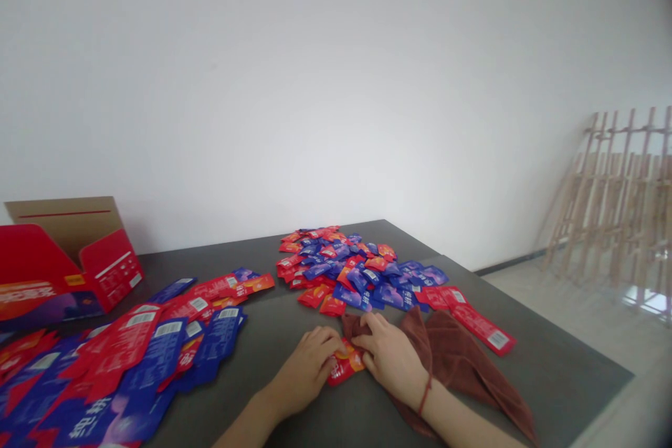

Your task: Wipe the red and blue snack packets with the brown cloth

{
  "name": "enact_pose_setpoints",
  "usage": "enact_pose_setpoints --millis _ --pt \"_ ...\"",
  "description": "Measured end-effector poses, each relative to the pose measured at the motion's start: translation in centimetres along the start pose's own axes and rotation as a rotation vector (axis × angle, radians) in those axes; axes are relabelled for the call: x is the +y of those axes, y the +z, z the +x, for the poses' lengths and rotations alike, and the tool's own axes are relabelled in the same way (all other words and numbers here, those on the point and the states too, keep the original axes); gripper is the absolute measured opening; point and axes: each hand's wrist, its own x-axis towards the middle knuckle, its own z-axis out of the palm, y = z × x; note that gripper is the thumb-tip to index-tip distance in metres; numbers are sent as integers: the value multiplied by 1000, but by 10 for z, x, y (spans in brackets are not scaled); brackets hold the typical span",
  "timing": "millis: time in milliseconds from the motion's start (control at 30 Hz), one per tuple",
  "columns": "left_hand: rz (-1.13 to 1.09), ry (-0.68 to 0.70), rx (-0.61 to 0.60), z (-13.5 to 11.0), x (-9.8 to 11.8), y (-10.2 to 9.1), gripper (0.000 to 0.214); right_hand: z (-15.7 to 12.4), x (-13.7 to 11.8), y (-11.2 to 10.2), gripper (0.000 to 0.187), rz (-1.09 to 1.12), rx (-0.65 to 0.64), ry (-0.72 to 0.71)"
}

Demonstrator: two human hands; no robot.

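Observation:
My left hand (pixel 307 364) and my right hand (pixel 391 357) meet near the front of the dark grey table (pixel 294 325). Both pinch one small red and orange packet (pixel 346 364) between them, fingers curled on its ends. My right hand lies on a dark red cloth (pixel 462 357), and a red string circles its wrist. Just beyond the hands lies a heap of small red and blue packets (pixel 351 266).
A spread of larger flat red and blue pouches (pixel 131 357) covers the table's left side. An open red cardboard box (pixel 63 259) stands at the far left. A long red pouch (pixel 480 325) lies right of the cloth. Wooden racks (pixel 614 203) lean against the wall at right.

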Motion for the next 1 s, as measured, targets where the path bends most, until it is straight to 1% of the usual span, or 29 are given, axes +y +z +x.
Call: enact_pose_setpoints --millis 67,233,400,600,767,900,1000 --pt "1 -2 -4 0 -1 0 22 0 0 0 29 -1 -1 7" --pt "6 9 9 -1 -1 2 34 0 -1 1 28 3 -5 5" --pt "-18 -5 14 0 0 1 24 -1 -1 0 30 6 0 3" --pt "-21 -12 -18 1 1 0 30 -1 -1 -1 31 11 -9 6" --pt "-48 -19 7 0 1 0 23 -1 -2 -1 32 5 -16 14" --pt "-40 -14 6 0 1 1 30 0 -2 -1 32 2 -21 14" --pt "-57 -10 11 1 1 0 26 0 -1 0 30 26 -1 7"
